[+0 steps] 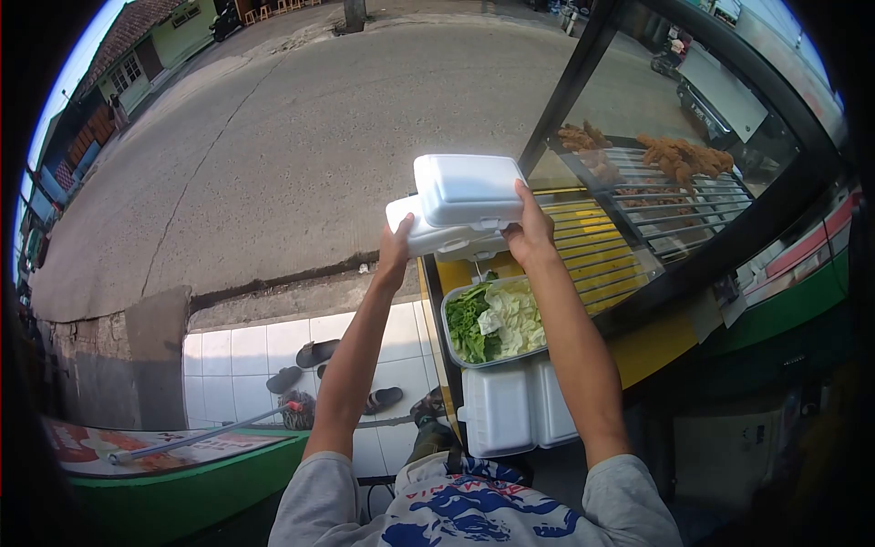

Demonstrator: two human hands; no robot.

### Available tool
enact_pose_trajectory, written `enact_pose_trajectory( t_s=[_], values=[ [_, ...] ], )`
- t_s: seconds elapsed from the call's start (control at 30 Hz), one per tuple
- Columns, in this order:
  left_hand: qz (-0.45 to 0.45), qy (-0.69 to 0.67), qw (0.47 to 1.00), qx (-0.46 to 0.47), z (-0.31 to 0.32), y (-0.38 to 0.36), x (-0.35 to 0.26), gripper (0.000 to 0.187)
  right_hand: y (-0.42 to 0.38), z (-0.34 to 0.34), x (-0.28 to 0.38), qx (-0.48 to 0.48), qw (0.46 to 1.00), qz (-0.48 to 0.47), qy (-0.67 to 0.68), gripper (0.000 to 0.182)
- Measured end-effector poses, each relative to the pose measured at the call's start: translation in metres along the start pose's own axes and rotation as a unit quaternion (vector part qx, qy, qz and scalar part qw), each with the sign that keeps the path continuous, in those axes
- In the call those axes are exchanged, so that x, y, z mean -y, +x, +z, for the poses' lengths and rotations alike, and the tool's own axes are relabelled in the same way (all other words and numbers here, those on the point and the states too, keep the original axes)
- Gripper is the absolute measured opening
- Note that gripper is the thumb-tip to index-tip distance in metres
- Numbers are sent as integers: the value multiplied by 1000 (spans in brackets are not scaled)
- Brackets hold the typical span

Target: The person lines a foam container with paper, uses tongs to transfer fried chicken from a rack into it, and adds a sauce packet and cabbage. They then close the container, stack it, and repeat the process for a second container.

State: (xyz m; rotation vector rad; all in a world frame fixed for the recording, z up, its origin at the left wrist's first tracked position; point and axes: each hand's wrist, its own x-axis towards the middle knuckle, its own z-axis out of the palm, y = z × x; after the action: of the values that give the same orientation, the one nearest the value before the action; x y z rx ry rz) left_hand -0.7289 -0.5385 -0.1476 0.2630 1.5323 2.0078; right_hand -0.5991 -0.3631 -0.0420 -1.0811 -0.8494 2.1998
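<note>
Two closed white foam takeaway boxes are held out in front of me, one partly over the other. My left hand grips the left end of the lower foam box, thumb on its lid. At the right end of the upper foam box, my right hand is closed round the corner. Beneath my arms sits a clear tub of green leaves and pale shredded lettuce. Nearer my body, more white foam boxes lie on the counter, partly covered by my right forearm.
To the right stands a glass display case with fried pieces on a metal rack. Sandals and a broom-like pole are on the left over white tiles. The road runs beyond the kerb.
</note>
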Motion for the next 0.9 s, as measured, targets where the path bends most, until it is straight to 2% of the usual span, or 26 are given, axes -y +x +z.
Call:
enact_pose_trajectory(
  t_s=[0.2,0.33,0.4,0.53,0.6,0.7,0.9],
  values=[
    [44,34,998,13,25,20,26,48,15,-15,-20,-53,997,-47,39,64],
    [6,34,999,18,35,25,20,49,20,-8,-18,-80,993,-62,55,65],
    [-22,70,997,-13,41,20,14,59,22,-3,-16,-78,992,-68,66,66],
    [8,76,997,-14,46,30,26,53,20,7,-6,-84,993,-60,58,67],
    [15,79,997,-3,45,37,36,54,20,13,-8,-131,987,-72,63,68],
    [19,100,995,-6,39,51,57,55,16,21,-9,-169,980,-93,43,70],
    [0,107,994,-5,37,53,53,57,23,21,-16,-186,976,-102,48,67]
  ],
)
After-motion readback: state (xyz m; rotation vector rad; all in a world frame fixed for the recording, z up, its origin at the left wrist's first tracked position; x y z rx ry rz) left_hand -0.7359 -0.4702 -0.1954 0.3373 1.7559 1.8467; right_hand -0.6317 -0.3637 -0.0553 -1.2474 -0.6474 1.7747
